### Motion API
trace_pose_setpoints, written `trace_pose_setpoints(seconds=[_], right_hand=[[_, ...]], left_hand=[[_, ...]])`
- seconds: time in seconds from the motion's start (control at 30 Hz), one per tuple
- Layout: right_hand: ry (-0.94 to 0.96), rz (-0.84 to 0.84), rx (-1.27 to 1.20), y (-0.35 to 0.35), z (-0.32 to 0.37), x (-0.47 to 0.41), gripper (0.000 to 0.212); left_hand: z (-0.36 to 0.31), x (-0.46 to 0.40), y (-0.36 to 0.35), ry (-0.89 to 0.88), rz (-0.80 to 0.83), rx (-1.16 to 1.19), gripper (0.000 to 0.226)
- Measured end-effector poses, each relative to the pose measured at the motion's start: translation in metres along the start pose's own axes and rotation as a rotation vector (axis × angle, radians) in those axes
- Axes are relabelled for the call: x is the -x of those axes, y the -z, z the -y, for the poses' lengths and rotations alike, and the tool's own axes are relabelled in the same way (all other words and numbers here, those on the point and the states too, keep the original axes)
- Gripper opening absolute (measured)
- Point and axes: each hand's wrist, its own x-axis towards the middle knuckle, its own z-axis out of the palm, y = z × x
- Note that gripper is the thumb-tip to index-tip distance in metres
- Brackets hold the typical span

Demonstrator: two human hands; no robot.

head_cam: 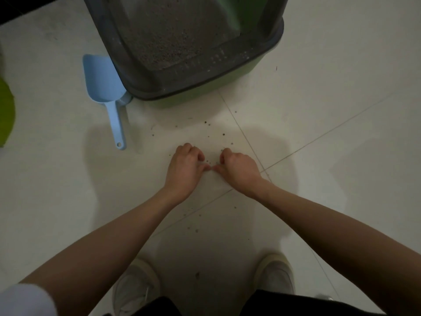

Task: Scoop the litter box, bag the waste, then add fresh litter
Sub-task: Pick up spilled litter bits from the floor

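The green litter box with a dark grey rim stands on the floor at the top centre, with grey-brown litter inside. A light blue scoop lies on the floor against the box's left corner, handle toward me. Spilled litter grains dot the tiles in front of the box. My left hand and my right hand rest low on the floor amid the grains, fingers curled, thumbs meeting between them. Nothing shows in either hand.
A bright green object pokes in at the left edge. My two white shoes stand at the bottom, close behind my arms. Pale floor tiles with thin grout lines spread to the right.
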Motion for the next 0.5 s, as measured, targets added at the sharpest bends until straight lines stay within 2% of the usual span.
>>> trace_pose_setpoints(seconds=[0.17, 0.27, 0.37, 0.43, 0.5], right_hand=[[-0.019, -0.041, -0.069, -0.006, 0.001, -0.003, 0.03], [-0.059, -0.076, -0.227, -0.004, -0.002, -0.005, 0.025], [-0.204, -0.082, -0.642, 0.003, -0.009, -0.005, 0.013], [-0.292, -0.037, -0.965, 0.009, -0.013, -0.002, 0.019], [-0.326, -0.017, -1.182, 0.014, -0.015, -0.001, 0.022]], left_hand=[[0.005, 0.001, 0.001, -0.052, -0.038, 0.011, 0.014], [0.006, 0.001, 0.001, -0.071, -0.038, 0.006, 0.013], [0.01, 0.002, 0.004, -0.057, -0.056, 0.041, 0.026], [0.008, 0.0, 0.006, -0.057, -0.057, 0.05, 0.033], [0.004, -0.005, 0.007, -0.106, -0.068, 0.037, 0.029]])
